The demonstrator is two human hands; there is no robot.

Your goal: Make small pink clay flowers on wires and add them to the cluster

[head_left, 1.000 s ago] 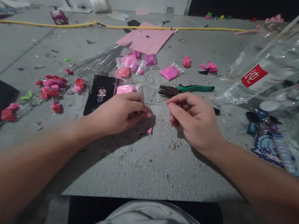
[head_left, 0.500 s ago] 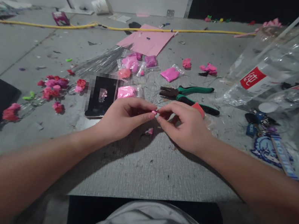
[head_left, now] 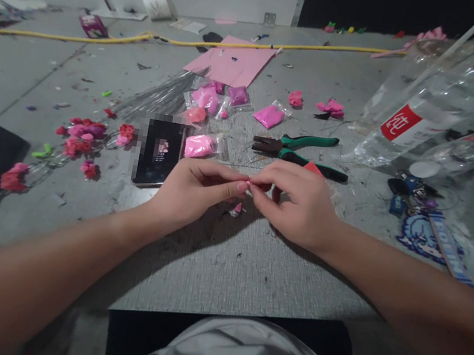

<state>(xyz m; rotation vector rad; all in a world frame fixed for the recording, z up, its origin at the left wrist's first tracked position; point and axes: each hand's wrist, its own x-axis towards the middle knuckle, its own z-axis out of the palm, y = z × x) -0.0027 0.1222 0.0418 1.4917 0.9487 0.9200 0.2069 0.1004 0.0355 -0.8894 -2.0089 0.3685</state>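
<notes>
My left hand (head_left: 191, 191) and my right hand (head_left: 296, 202) meet fingertip to fingertip above the grey board (head_left: 232, 261). Both pinch a tiny pink clay piece (head_left: 247, 184) between thumbs and forefingers; it is mostly hidden by the fingers. Another small pink clay bit (head_left: 237, 208) lies on the board just below the fingertips. A phone (head_left: 158, 151) lies left of my left hand. Green-handled pliers (head_left: 298, 149) lie just beyond my right hand.
Bags of pink clay (head_left: 199, 146) (head_left: 269, 115) and finished clay flowers (head_left: 82, 136) lie at the back and left. A clear plastic bottle (head_left: 432, 95) lies at the right, keys with a blue charm (head_left: 424, 224) beside it. A pink sheet (head_left: 233, 62) and yellow cable (head_left: 105, 40) lie farther back.
My hands came together from apart: a second ago the right held a thin wire away from the left; now both pinch the pink piece at one spot.
</notes>
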